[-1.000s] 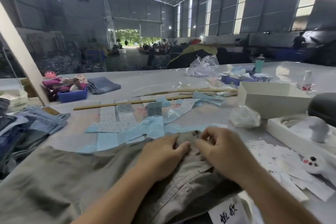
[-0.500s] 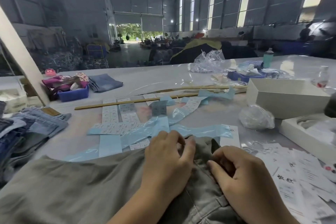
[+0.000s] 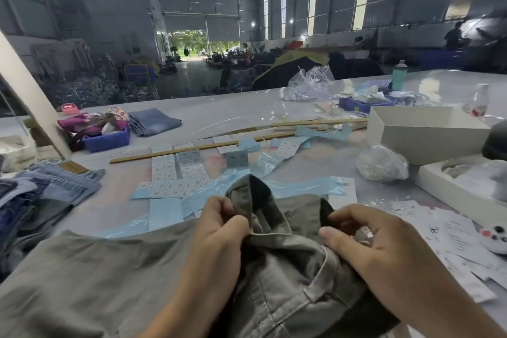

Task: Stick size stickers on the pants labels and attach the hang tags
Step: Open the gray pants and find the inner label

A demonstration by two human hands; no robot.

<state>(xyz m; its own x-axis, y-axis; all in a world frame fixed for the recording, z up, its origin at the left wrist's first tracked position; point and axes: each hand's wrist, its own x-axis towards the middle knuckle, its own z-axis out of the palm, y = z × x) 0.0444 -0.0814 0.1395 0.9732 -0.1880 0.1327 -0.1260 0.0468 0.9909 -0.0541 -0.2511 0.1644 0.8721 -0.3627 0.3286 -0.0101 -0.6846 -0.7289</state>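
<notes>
**A:** What's the head view giving you?

**B:** I've got 1 pair of grey-green pants (image 3: 96, 277) spread on the bench (image 3: 233, 115), waistband toward me. My left hand (image 3: 219, 230) pinches one side of the open waistband and lifts a flap upright; my right hand (image 3: 384, 250) has its thumb and curled fingers round the other edge. The 2 hands are spreading the waist apart.

**A:** Any sticker on the label?

**B:** I can't see a label at all; the inside of the waist is dark and folded. Neither hand carries a sticker or a tag.

**A:** And the supplies?

**B:** The size sticker sheets (image 3: 175, 170) lie just beyond the pants among blue backing strips (image 3: 274, 186). The printed paper tags (image 3: 450, 236) are scattered to my right.

**A:** So how far along?

**B:** For this pair, I'd judge nothing is done: find the label, stick, then tag. The folded jeans (image 3: 46, 189) on my left may be finished or waiting; I can't tell.
</notes>
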